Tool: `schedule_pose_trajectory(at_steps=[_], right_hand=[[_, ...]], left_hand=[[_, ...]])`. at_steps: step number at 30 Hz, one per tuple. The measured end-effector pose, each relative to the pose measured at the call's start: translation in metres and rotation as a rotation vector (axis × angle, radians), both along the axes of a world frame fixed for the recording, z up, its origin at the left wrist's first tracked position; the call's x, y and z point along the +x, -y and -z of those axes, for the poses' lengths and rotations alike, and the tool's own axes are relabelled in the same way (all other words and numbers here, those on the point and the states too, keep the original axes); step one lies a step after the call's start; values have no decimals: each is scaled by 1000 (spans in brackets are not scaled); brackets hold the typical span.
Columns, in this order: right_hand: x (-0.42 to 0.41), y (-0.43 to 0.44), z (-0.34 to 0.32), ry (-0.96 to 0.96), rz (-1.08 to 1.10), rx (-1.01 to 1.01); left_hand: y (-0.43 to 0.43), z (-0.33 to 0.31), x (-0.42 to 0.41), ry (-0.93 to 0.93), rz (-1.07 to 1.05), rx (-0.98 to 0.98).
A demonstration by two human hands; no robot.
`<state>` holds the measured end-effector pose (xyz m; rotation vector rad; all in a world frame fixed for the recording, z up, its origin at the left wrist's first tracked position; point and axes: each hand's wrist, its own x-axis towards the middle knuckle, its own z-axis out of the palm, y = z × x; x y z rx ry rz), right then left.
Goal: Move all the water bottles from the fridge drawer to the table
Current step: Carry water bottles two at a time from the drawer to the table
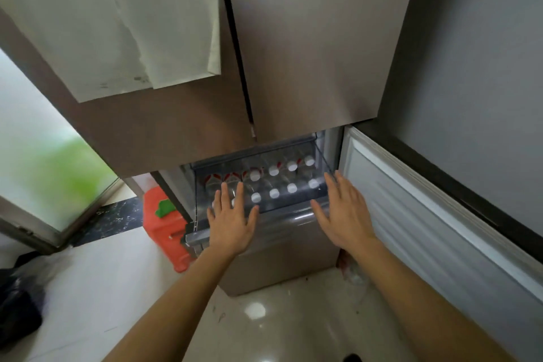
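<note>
Soft daylight comes in through the frosted glass door (50, 161) on the left, blown out to white with a smeared green patch in it. The fridge front (308, 62) carries a dull, even sheen with no hard shadows. A round white glare spot sits on the glossy floor (255, 310). Inside the drawer (288, 211) it is dimmer, yet the white bottle caps (273, 170) show bright. Everything looks slightly soft. The left side is blurred, the black bag (17, 303) most of all, and straight edges bow outward near the corners.
</note>
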<state>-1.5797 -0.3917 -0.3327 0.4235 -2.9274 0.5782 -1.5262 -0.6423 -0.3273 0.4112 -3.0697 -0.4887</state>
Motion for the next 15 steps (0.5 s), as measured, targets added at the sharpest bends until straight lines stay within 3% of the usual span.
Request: schedule_pose_trajectory(at_steps=[8,15], right_hand=[[-103,-6,9,96,-178,-20],[-146,21,33,340,-175,-141]], left_hand=[[-21,20,-65,146,-198,99],[-2,37,-110,136,-273,383]])
